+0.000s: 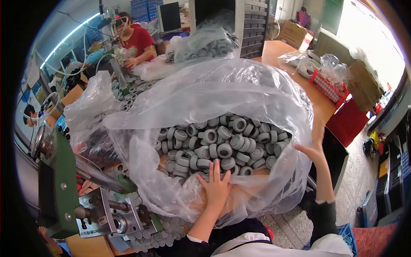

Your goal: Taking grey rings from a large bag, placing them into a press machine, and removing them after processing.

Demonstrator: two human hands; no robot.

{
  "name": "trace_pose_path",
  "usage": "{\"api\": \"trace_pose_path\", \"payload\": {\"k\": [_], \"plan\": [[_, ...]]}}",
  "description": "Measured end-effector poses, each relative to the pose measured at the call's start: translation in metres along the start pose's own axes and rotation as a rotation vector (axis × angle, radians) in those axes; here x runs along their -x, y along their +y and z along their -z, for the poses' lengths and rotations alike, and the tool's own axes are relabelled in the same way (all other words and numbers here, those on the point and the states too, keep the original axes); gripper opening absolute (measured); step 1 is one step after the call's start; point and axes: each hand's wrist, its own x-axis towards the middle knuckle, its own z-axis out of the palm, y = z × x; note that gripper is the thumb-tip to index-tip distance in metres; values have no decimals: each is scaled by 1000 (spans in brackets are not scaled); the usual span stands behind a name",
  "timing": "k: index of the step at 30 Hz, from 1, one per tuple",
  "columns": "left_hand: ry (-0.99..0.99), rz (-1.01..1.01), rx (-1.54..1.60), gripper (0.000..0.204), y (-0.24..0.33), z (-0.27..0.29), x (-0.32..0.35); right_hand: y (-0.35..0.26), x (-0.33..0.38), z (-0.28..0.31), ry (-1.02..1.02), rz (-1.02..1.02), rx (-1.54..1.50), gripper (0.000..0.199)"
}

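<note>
A large clear plastic bag [222, 90] lies spread in front of me with its mouth wide, full of grey ring-shaped parts [224, 150]. My left hand [215, 186] lies with fingers spread on the bag's near edge, its fingertips at the nearest grey rings. At the bag's right side my right hand [313, 152] is raised, thumb stretched out toward the plastic and fingers extended. Neither hand grips a part. Whether the right thumb touches the bag, I cannot tell.
A green and metal press [100, 212] stands at the near left, with flat grey discs [158, 235] beside it. More bagged grey parts [209, 47] lie at the back. A red basket [327, 88] sits at the right. A person in red [139, 40] works at the far left.
</note>
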Motion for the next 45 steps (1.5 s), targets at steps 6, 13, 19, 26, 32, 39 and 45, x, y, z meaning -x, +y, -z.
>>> {"api": "trace_pose_path", "payload": {"k": [6,13,19,26,32,39,45], "plan": [[136,4,34,16,5,4,-9,16,-53,-54,-45,-234,66,65],[145,-11,-11,22,-5,-7,-5,-125,-91,-40,-352,-612,-1140,16],[170,-26,32,19,7,-9,-8,-192,-173,-110,-39,844,411,23],[98,18,34,25,-4,-11,6,-340,-101,-93,-637,310,-417,46],[77,11,56,37,4,-7,-5,-319,-171,-196,-500,356,-280,40],[-17,45,-17,41,-8,-2,2,-372,-142,-167,-660,408,-544,41],[21,40,27,49,12,1,-5,-251,-224,-206,-442,288,-269,41]]}}
